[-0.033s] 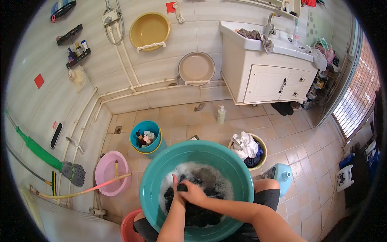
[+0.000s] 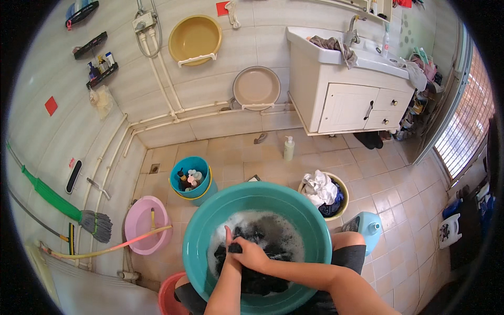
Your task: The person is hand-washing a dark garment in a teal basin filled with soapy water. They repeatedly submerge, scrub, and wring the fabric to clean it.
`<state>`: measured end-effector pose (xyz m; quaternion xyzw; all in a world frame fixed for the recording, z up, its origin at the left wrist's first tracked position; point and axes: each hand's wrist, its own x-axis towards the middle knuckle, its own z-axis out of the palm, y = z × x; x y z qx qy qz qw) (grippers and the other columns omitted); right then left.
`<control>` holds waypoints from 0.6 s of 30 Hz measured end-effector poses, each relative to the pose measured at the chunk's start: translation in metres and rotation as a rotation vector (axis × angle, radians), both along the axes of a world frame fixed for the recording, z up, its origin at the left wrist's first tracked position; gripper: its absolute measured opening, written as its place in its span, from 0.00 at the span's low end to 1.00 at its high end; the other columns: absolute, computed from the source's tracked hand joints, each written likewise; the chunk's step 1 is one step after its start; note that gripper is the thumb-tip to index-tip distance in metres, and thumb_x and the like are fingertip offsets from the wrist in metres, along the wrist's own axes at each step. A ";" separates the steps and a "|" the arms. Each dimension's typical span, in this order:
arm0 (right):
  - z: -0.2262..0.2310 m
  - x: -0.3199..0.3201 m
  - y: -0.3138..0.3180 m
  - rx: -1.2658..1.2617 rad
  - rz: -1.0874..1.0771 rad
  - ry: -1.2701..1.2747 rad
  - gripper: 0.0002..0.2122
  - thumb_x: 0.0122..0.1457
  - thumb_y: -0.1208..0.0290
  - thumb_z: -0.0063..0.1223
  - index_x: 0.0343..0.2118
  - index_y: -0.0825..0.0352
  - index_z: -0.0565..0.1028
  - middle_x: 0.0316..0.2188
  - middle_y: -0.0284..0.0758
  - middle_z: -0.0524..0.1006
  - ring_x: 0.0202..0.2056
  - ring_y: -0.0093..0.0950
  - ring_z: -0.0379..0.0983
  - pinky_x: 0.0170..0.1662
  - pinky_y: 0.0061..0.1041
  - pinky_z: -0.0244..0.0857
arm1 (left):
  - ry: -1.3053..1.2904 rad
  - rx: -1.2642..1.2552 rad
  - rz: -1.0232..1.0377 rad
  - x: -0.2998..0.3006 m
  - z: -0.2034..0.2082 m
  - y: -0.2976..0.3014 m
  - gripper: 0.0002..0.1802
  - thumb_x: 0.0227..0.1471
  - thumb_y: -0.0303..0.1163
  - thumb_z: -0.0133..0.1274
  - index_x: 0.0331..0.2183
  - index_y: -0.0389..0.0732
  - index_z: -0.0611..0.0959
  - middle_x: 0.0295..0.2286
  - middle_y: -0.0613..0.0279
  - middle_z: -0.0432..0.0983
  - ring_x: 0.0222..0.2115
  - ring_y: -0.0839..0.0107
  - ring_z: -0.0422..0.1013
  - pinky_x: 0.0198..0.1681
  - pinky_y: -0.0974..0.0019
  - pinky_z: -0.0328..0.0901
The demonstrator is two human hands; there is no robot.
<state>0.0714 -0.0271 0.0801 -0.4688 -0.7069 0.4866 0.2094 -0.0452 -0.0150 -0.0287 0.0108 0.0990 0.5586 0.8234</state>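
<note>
A large teal basin [image 2: 195,231] sits between my knees, with sudsy grey water [image 2: 286,231] inside. Dark wet laundry [image 2: 265,281] lies partly under the foam. My right hand [image 2: 253,256] is closed round a bunched piece of black cloth [image 2: 235,248], pressing it against my left hand [image 2: 229,242]. The left thumb points up; the other left fingers are mostly hidden by the cloth and right hand, but the hand seems to grip the same cloth. Both forearms reach over the near rim.
Around the basin stand a blue bucket of bottles [image 2: 206,190], a pink basin [image 2: 137,242], a red tub [image 2: 168,294], a laundry basket [image 2: 342,210] with white and dark clothes, and a light-blue jug [image 2: 371,236]. Farther off are a pump bottle [image 2: 289,148] and a sink cabinet [image 2: 344,105].
My right hand and the bunched black cloth have shifted slightly toward me along the left hand. Nothing else has visibly moved.
</note>
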 end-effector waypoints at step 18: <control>-0.053 0.012 0.062 0.164 -0.377 -0.251 0.19 0.51 0.51 0.44 0.25 0.65 0.75 0.21 0.47 0.73 0.26 0.46 0.69 0.30 0.38 0.64 | 0.915 -0.656 0.366 0.037 0.045 0.018 0.27 0.48 0.47 0.47 0.46 0.40 0.68 0.47 0.61 0.61 0.48 0.66 0.56 0.51 0.64 0.50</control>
